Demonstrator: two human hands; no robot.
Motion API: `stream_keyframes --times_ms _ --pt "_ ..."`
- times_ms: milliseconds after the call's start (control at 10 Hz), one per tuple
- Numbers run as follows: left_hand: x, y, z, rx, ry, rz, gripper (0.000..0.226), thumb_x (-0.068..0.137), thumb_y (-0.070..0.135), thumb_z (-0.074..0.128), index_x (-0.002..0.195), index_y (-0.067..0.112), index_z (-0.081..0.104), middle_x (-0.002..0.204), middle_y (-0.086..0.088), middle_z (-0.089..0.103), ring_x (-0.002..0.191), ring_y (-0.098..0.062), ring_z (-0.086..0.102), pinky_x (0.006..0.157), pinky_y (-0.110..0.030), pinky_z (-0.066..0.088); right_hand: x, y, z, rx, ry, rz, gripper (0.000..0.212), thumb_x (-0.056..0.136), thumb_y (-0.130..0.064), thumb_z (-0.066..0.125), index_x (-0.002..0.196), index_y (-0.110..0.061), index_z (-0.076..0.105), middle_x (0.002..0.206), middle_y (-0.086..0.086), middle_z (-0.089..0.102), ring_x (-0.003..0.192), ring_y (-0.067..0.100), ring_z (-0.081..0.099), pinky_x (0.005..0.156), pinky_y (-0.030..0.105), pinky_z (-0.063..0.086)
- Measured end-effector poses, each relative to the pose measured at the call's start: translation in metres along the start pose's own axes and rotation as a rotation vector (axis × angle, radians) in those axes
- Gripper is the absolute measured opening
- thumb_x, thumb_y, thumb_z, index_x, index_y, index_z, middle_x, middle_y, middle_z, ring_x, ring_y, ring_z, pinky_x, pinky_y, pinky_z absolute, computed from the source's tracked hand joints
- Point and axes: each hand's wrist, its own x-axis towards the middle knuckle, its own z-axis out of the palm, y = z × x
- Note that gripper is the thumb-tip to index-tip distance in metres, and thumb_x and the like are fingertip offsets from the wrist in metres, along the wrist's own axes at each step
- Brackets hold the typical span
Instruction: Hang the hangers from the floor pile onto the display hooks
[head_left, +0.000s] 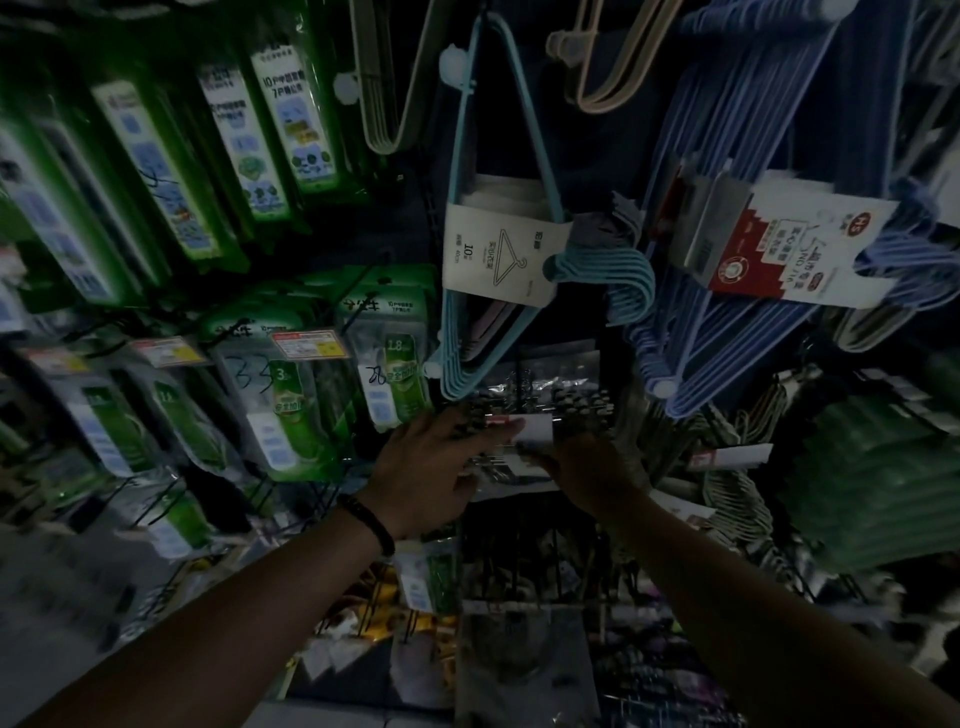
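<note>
Both of my hands reach up to a display hook at the middle of the rack. My left hand stretches its fingers onto a white and red tag at the hook's end. My right hand is just beside it, back towards me, fingers curled at the lower edge of a clear pack of dark hangers. Motion blur hides the exact grip. Above hangs a light blue hanger bundle with a white card, and a dark blue hanger bundle with a red and white label hangs to its right.
Green boxed goods on wire hooks fill the rack on the left. Beige hangers hang at the top, and green and pale hanger stacks sit at the right. Lower hooks hold more packs. The scene is dark.
</note>
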Motion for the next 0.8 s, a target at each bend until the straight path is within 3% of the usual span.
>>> stream_keyframes --times_ms 100,200,300,400,500,600,700,800 --pt "-0.001 0.001 0.004 -0.072 -0.019 -0.015 0.076 0.098 0.04 0.048 0.155 0.066 0.005 0.158 0.006 0.039 0.135 -0.036 0.043 0.1 -0.047 0.051 -0.002 0.005 0.011 -0.035 0.111 0.124 0.059 0.094 -0.04 0.065 0.137 -0.003 0.047 0.13 0.024 0.057 0.117 0.043 0.058 0.091 0.052 0.055" --pt "-0.001 0.006 0.007 -0.15 -0.015 -0.042 0.08 0.1 0.037 0.055 0.153 0.069 0.004 0.165 0.011 0.032 0.143 -0.036 0.039 0.107 -0.052 0.049 -0.001 -0.001 0.008 -0.122 0.135 0.13 0.062 0.08 -0.036 0.082 0.124 -0.003 0.053 0.116 0.019 0.057 0.11 0.043 0.055 0.091 0.054 0.049" --pt "0.001 0.009 0.007 -0.179 0.003 -0.074 0.078 0.1 0.039 0.058 0.15 0.073 0.008 0.162 0.013 0.035 0.143 -0.032 0.041 0.106 -0.05 0.051 -0.004 -0.006 0.017 -0.082 0.173 0.149 0.073 0.08 -0.032 0.081 0.135 -0.002 0.045 0.128 0.023 0.053 0.122 0.048 0.051 0.102 0.063 0.044" --pt "0.003 0.01 0.011 -0.179 0.015 -0.066 0.074 0.1 0.041 0.056 0.15 0.072 0.012 0.164 0.017 0.033 0.147 -0.027 0.04 0.107 -0.048 0.052 -0.024 -0.011 0.022 -0.061 0.131 0.167 0.078 0.081 -0.03 0.075 0.144 -0.004 0.038 0.143 0.029 0.051 0.13 0.051 0.051 0.103 0.062 0.047" --pt "0.001 0.01 0.017 -0.215 -0.002 -0.07 0.075 0.1 0.038 0.054 0.152 0.07 0.011 0.167 0.015 0.027 0.149 -0.028 0.039 0.101 -0.047 0.056 -0.051 -0.003 0.039 -0.052 0.173 0.178 0.065 0.085 -0.03 0.07 0.145 -0.01 0.054 0.155 0.023 0.044 0.143 0.045 0.042 0.109 0.057 0.044" --pt "-0.004 0.012 0.014 -0.2 -0.012 -0.087 0.074 0.1 0.038 0.053 0.152 0.07 0.011 0.165 0.011 0.028 0.145 -0.031 0.04 0.094 -0.046 0.059 -0.091 0.003 0.055 0.035 0.039 0.161 0.064 0.094 -0.036 0.054 0.155 -0.018 0.042 0.16 0.013 0.04 0.146 0.034 0.04 0.114 0.043 0.044" --pt "-0.011 0.019 0.004 -0.16 -0.013 -0.129 0.067 0.099 0.044 0.053 0.153 0.066 0.02 0.158 0.005 0.035 0.141 -0.032 0.039 0.103 -0.048 0.054 -0.112 -0.006 0.043 0.089 -0.07 0.197 0.057 0.095 -0.037 0.056 0.15 -0.024 0.045 0.144 0.005 0.055 0.123 0.025 0.06 0.09 0.028 0.052" --pt "-0.026 0.027 -0.006 -0.186 -0.022 -0.136 0.064 0.098 0.043 0.056 0.154 0.058 0.028 0.152 0.007 0.037 0.139 -0.026 0.037 0.104 -0.044 0.051 -0.118 -0.038 0.007 0.153 -0.127 0.166 0.044 0.095 -0.035 0.063 0.137 -0.023 0.055 0.127 0.001 0.063 0.108 0.021 0.064 0.077 0.024 0.047"
